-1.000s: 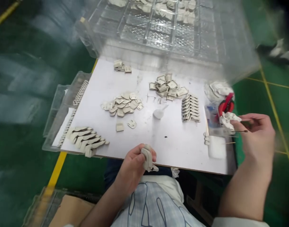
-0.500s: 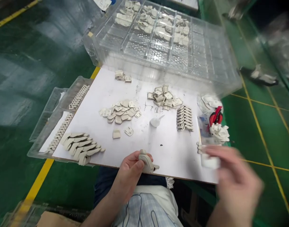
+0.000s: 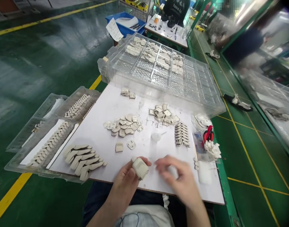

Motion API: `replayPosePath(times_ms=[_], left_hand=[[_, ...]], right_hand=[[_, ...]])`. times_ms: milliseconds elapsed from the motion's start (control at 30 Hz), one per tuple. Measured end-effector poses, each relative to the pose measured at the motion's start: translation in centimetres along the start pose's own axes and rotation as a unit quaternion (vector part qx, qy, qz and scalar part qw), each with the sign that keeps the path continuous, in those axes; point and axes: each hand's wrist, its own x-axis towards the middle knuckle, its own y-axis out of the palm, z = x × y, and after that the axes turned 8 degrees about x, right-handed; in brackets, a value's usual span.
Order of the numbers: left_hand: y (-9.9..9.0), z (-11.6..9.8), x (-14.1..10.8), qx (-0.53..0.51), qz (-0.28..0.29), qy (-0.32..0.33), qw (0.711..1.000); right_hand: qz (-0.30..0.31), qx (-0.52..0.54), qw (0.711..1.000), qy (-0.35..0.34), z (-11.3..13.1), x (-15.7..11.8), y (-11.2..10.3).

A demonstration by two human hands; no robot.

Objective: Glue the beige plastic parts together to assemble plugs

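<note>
My left hand (image 3: 126, 176) is closed around a beige plastic part (image 3: 140, 167) with a rounded, cushion-like face, just above the board's front edge. A short distance to its right, my right hand (image 3: 178, 178) is curled and smeared by motion; I cannot make out whether anything is in its fingers. Beyond the hands lie a beige square piece (image 3: 119, 147) and a beige piece with cut-outs (image 3: 131, 144). A small white cup with a thin stick (image 3: 156, 136) stands on the white board (image 3: 144, 151). Left of my hands, several curved beige parts (image 3: 85, 160) lie in a staggered row.
Loose beige pieces form one heap (image 3: 125, 125) and another pile (image 3: 163, 114). A stacked row (image 3: 181, 134) stands right of them. Clear trays (image 3: 19, 167) flank the left; a compartmented tray (image 3: 198, 85) spans the back. Red-handled cutters (image 3: 208, 135) and crumpled white tissue (image 3: 212, 148) lie right.
My right hand has moved left from the white pad at the board's right edge towards my left hand. The part in my left hand has turned to show its broad face. The view has tilted up.
</note>
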Motion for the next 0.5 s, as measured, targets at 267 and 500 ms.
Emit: replayPosePath(times_ms=[267, 500], left_hand=[[-0.9, -0.5, 1.2, -0.062, -0.113, -0.037, 0.991], [-1.1, 0.0, 1.0, 0.010, -0.143, 0.018, 0.989]], right_hand=[[-0.100, -0.444, 0.883, -0.115, -4.4, 11.4, -7.0], [-0.053, -0.495, 0.857, -0.133, -6.7, 12.9, -7.5]])
